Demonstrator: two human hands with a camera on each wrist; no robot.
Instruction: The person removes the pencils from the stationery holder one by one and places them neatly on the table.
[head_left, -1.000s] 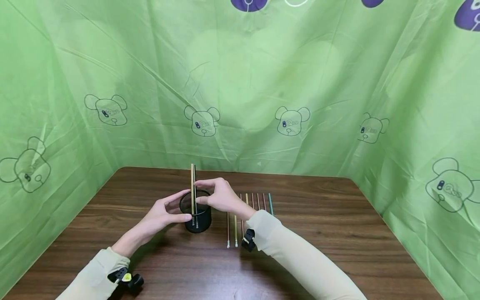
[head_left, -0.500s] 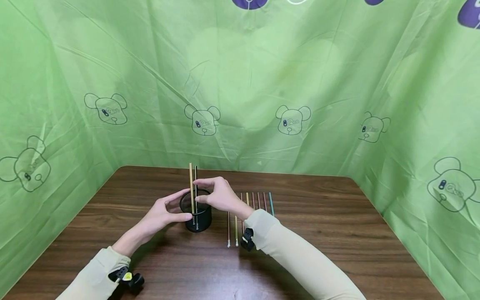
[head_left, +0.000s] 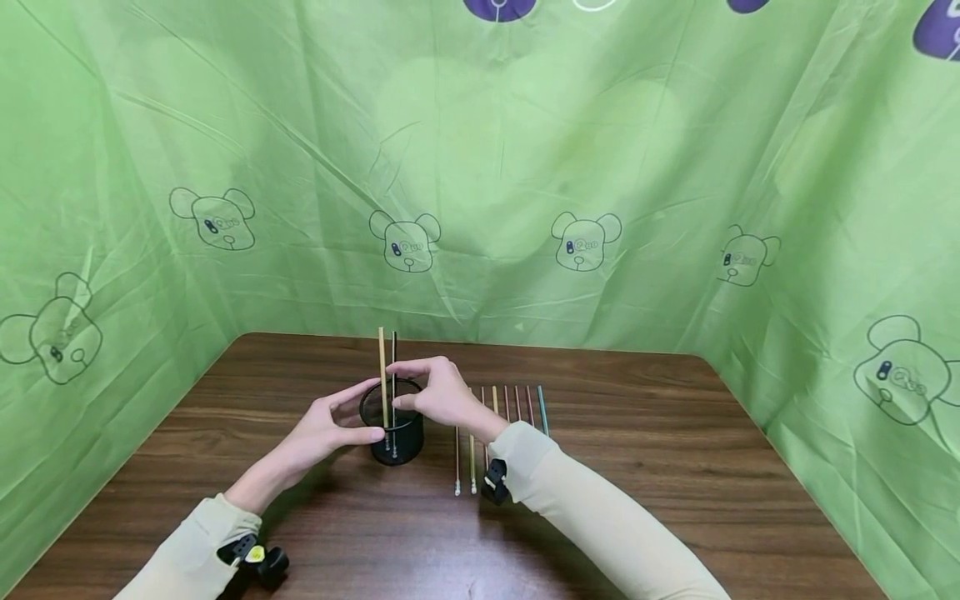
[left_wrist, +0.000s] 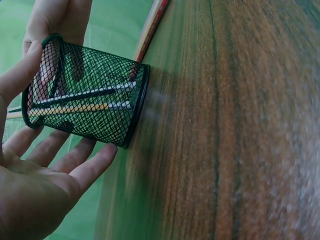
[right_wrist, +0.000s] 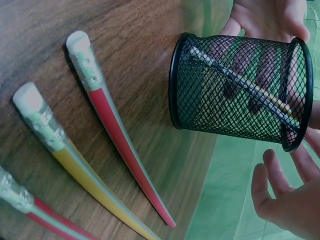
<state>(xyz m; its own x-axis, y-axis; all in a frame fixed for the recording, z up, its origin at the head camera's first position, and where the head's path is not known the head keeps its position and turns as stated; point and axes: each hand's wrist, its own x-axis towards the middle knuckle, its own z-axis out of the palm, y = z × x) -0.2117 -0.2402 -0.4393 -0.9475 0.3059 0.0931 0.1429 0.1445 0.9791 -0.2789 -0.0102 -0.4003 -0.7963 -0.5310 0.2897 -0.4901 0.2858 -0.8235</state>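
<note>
A black wire-mesh pencil cup [head_left: 398, 450] stands upright on the wooden table. My left hand [head_left: 318, 435] holds it from the left, thumb at the near rim and fingers along the far side. Two pencils lean in the cup: a yellow one [head_left: 382, 358] and a dark one [head_left: 394, 354]. My right hand [head_left: 447, 396] comes over the rim from the right and pinches the dark pencil between thumb and index finger. Through the mesh in the left wrist view, the lower ends of both pencils reach near the base of the cup [left_wrist: 95, 122].
Several pencils lie side by side right of the cup, including a red one [right_wrist: 120, 132], a yellow one [right_wrist: 92, 180] and a blue-green one [head_left: 543, 408]. Their eraser ends point toward the near edge. My right forearm crosses above them. A green curtain [head_left: 480, 308] stands behind the table.
The tops of the two pencils stood together a second ago; now a gap shows between them, the dark one further right. Both hands have stayed almost in place.
</note>
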